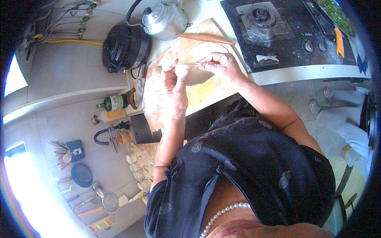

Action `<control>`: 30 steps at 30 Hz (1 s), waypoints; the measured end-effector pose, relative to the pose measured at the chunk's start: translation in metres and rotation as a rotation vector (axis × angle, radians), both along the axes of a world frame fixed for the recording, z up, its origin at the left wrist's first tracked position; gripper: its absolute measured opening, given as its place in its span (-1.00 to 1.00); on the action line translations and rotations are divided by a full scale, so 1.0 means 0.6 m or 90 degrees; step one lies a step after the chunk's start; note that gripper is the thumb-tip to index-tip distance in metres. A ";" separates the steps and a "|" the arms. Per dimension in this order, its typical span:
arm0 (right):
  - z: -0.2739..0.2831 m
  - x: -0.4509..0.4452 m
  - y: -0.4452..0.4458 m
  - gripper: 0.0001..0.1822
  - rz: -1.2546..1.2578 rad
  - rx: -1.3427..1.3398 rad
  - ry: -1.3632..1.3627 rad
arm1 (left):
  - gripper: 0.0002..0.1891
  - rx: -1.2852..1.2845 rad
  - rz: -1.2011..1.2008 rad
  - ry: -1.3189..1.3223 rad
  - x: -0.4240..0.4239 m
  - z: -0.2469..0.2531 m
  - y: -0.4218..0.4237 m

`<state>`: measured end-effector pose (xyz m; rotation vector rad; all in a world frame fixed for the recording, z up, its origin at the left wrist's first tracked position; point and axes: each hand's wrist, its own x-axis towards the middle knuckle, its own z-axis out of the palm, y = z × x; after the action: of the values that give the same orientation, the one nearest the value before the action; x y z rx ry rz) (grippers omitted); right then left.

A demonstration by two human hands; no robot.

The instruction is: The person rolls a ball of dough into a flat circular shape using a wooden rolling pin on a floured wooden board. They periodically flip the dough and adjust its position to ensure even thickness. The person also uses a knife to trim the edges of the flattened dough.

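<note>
A thin, pale sheet of dough (198, 76) hangs between my two floury hands, above a flour-dusted wooden board (205, 93). My left hand (176, 78) grips one edge of it, thumb up against the bent fingers. The opposite edge is pinched between thumb and fingertips of my right hand (221, 66). Just beyond the right hand, a second flat round of dough (209, 49) lies on the board. A tapered wooden rolling pin (205, 38) rests across the board's far part. Some lumpy, pale material (157, 71) shows beside my left fingers, partly hidden.
A metal kettle (165, 20) and a black appliance (126, 47) stand beyond the board. A cleaver (140, 78) is at its left edge. On the right is a gas hob (285, 53); chopped greens (337, 15) sit past it. Another person's legs (342, 119) show at right.
</note>
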<state>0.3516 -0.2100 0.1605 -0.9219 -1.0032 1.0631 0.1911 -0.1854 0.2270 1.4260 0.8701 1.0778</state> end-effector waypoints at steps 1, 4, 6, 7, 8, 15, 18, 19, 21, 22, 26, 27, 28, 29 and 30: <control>0.004 0.001 -0.003 -0.79 0.003 -0.008 0.004 | -0.63 0.005 -0.004 -0.008 0.002 0.000 -0.001; 0.023 -0.002 -0.012 -0.78 -0.012 0.018 0.048 | -0.64 0.021 -0.007 -0.013 0.009 0.004 -0.004; 0.032 -0.002 -0.013 -0.79 -0.005 0.038 0.080 | -0.63 0.029 0.001 0.004 0.009 0.007 -0.006; 0.034 0.000 -0.013 -0.79 0.011 0.040 0.092 | -0.62 0.026 -0.004 0.008 0.010 0.009 -0.006; 0.035 0.002 -0.011 -0.79 0.019 0.045 0.062 | -0.61 0.023 -0.009 0.012 0.011 0.012 -0.007; 0.032 0.007 -0.006 -0.83 -0.042 0.074 -0.166 | -0.57 0.036 -0.011 0.065 0.019 0.021 -0.012; 0.057 0.008 -0.022 -0.86 -0.122 0.127 -0.263 | -0.51 0.045 -0.019 0.049 0.018 0.018 -0.018; 0.066 0.008 -0.024 -0.86 -0.151 0.163 -0.285 | -0.49 0.020 -0.037 0.022 0.015 0.012 -0.018; 0.079 0.010 -0.027 -0.88 -0.184 0.209 -0.338 | -0.46 -0.030 -0.073 -0.035 0.011 -0.001 -0.018; 0.082 0.013 -0.027 -0.88 -0.189 0.220 -0.370 | -0.56 -0.100 -0.032 -0.009 0.019 0.009 -0.030; 0.097 0.023 -0.038 -0.79 -0.133 0.251 -0.481 | -0.86 -0.082 -0.058 -0.014 -0.004 -0.031 -0.031; 0.094 0.021 -0.037 -0.82 -0.148 0.255 -0.458 | -0.86 -0.103 -0.027 0.012 0.000 -0.025 -0.032; 0.090 0.019 -0.034 -0.85 -0.164 0.259 -0.434 | -0.86 -0.123 0.003 0.040 0.010 -0.009 -0.035; 0.088 0.018 -0.033 -0.87 -0.180 0.263 -0.409 | -0.86 -0.144 0.032 0.067 0.015 -0.002 -0.036; 0.088 0.014 -0.032 -0.87 -0.158 0.216 -0.380 | -0.86 -0.151 0.008 0.005 0.015 -0.007 -0.036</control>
<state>0.3601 -0.2293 0.2135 -1.0690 -1.4603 0.3863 0.2001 -0.2068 0.2226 1.2296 0.9798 0.9454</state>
